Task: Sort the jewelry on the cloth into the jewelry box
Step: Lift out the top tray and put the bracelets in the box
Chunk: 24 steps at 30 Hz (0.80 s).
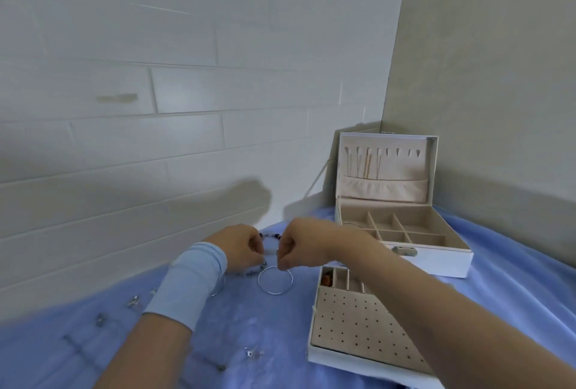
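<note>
**Mia:** Where is the string of dark blue and red beads [270, 236]?

**Ben:** It is up off the big blue cloth [280, 342], between the two hands. The left hand [240, 245] pinches one side with curled fingers. The right hand [300, 243] pinches the other side the same way. The rest of the beads hang down and lie on the cloth by the left hand.

**Mia:** What is the blue thing on the left arm?

**Ben:** A soft light blue wrist band [190, 282].

**Mia:** I see a thin round silver bangle [275, 280].

**Ben:** Yes. It lies flat on the cloth, just under the right thumb. I cannot tell if the thumb touches it.

**Mia:** Where is the box?

**Ben:** The white jewelry box with the tan inside [436, 259] sits in the corner, past the right arm. Its lid stands up. Thin gold chains [364, 167] hang from hooks in the lid. The bottom part has little square rooms.

**Mia:** And the flat thing near us?

**Ben:** That is a white tray with a tan board full of tiny holes [349, 323]. It sits on the cloth in front of the box, partly under the right arm. A small orange thing [327, 279] is in one slot at its far end.

**Mia:** Is more jewelry still out?

**Ben:** Small silver pieces [134, 301] lie on the cloth to the left. They are too blurry to name.
</note>
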### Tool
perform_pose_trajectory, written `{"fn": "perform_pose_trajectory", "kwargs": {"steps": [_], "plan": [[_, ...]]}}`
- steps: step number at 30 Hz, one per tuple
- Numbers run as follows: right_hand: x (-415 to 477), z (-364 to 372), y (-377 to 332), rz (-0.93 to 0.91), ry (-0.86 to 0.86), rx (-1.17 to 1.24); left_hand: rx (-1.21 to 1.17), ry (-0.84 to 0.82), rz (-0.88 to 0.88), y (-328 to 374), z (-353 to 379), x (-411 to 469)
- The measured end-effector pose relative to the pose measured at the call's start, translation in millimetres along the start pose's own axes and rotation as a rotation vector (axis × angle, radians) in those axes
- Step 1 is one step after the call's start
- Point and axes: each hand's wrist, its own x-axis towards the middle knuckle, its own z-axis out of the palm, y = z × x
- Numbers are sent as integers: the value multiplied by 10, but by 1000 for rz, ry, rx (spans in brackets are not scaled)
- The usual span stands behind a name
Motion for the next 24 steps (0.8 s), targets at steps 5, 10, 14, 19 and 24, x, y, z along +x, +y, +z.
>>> {"fn": "perform_pose_trajectory", "kwargs": {"steps": [5,10,14,19,24], "plan": [[29,229,-249,-8,-123,-86,128,-132,-162,-267,-13,-225],[38,304,-286,-4,-95,-115,201,-203,-225,-371,-22,-286],[5,237,-252,8,-82,-57,182,-204,-234,-411,-37,-243],[-48,111,-207,-31,63,145,197,-230,-227,-400,-45,-228],[-27,80,-156,-60,189,299,-17,-109,-187,-405,-314,-339]]}}
